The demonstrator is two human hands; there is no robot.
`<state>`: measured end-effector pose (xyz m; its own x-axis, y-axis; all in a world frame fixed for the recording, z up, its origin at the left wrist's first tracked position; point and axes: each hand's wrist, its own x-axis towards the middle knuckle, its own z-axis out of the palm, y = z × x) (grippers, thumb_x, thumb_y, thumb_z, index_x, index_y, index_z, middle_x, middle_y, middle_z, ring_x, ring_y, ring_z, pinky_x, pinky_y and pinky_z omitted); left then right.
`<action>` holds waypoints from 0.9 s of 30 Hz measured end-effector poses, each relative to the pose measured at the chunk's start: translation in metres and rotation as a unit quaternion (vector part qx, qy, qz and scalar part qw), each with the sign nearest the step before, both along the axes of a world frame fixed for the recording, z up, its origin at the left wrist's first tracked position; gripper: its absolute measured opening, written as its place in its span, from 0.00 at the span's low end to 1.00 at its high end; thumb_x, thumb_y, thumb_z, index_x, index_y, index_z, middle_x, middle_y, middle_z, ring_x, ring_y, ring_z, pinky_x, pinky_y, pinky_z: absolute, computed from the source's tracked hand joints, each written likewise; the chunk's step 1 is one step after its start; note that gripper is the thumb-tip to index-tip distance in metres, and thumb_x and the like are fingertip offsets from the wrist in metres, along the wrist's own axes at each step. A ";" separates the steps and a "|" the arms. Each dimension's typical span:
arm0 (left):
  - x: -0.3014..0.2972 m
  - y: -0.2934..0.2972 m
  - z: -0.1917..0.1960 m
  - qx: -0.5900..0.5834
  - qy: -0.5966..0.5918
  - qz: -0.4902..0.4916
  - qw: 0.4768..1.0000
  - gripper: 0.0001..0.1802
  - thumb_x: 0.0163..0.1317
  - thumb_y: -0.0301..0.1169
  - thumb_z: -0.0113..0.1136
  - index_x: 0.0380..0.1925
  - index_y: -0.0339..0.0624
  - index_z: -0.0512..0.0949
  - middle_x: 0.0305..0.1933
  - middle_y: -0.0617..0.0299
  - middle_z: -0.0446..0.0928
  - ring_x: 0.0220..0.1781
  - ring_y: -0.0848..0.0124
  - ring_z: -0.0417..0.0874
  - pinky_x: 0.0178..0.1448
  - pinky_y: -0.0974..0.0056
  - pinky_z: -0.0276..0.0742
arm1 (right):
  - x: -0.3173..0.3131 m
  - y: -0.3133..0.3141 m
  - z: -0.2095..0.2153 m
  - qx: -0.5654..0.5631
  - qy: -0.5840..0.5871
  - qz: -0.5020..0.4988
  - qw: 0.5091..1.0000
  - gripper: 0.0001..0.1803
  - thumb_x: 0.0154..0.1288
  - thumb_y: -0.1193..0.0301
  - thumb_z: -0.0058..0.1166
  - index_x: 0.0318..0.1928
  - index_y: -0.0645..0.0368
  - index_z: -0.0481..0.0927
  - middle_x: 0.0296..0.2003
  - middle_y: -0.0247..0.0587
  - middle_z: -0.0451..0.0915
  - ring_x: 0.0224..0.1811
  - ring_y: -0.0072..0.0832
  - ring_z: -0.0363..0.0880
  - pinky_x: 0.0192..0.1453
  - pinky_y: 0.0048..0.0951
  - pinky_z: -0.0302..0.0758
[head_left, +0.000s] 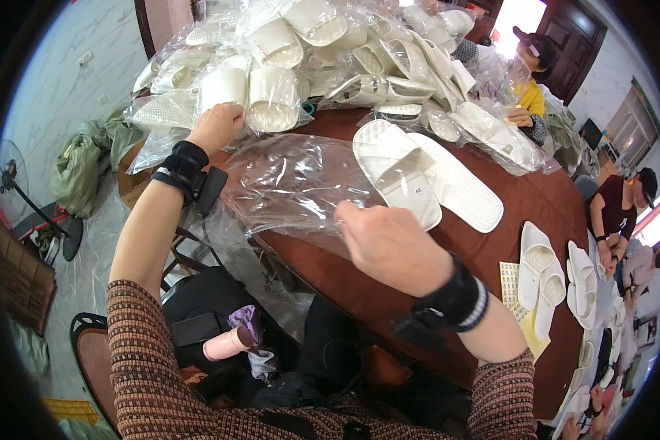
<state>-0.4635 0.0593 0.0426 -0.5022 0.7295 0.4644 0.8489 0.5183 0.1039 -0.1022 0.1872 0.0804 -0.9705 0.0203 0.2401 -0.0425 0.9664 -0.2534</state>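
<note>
A clear plastic bag [293,180] is spread over the near left of the round table. My right hand [392,242] is closed, pinching the bag's near right edge. Just beyond it lies a pair of white slippers [462,187], one overlapping the other; the bag's right end reaches the left slipper. My left hand [216,126] is closed beside the bag's far left corner, against the bagged slippers; what its fingers hold is hidden.
A large heap of bagged white slippers [275,95] covers the table's far side. To the right are unbagged slippers [539,275] on a yellow sticker sheet [509,282]. A co-worker in yellow [533,103] sits across. A pink cup [227,343] and a fan [14,176] are at the left.
</note>
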 end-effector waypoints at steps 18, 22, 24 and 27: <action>0.011 -0.021 -0.032 -0.157 -0.080 -0.115 0.978 0.14 0.62 0.34 0.54 0.38 0.38 0.84 0.42 0.46 0.82 0.49 0.49 0.81 0.56 0.53 0.75 | -0.031 0.022 -0.033 -0.221 -0.002 0.065 0.973 0.19 0.71 0.65 0.52 0.56 0.64 0.74 0.41 0.56 0.84 0.44 0.46 0.84 0.48 0.40 0.78; 0.008 -0.036 -0.021 -0.102 -0.141 -0.106 0.979 0.15 0.64 0.33 0.55 0.44 0.35 0.82 0.43 0.45 0.83 0.47 0.52 0.83 0.55 0.57 0.77 | -0.001 0.042 -0.007 -0.332 0.062 0.036 0.941 0.21 0.71 0.66 0.54 0.59 0.65 0.74 0.44 0.50 0.84 0.46 0.36 0.84 0.52 0.33 0.77; 0.009 -0.048 -0.012 -0.040 -0.169 -0.087 0.981 0.15 0.65 0.31 0.55 0.46 0.33 0.81 0.42 0.46 0.84 0.46 0.59 0.85 0.53 0.61 0.78 | 0.013 0.070 -0.009 -0.330 0.099 0.005 0.939 0.20 0.68 0.68 0.55 0.57 0.64 0.76 0.43 0.48 0.84 0.45 0.33 0.84 0.52 0.31 0.76; 0.031 -0.055 0.009 -0.001 -0.162 -0.068 0.984 0.14 0.66 0.29 0.54 0.46 0.31 0.81 0.43 0.49 0.85 0.45 0.60 0.85 0.53 0.62 0.78 | 0.045 0.117 -0.014 -0.091 0.168 -0.152 0.970 0.22 0.65 0.63 0.55 0.55 0.63 0.76 0.50 0.52 0.81 0.54 0.50 0.77 0.60 0.44 0.72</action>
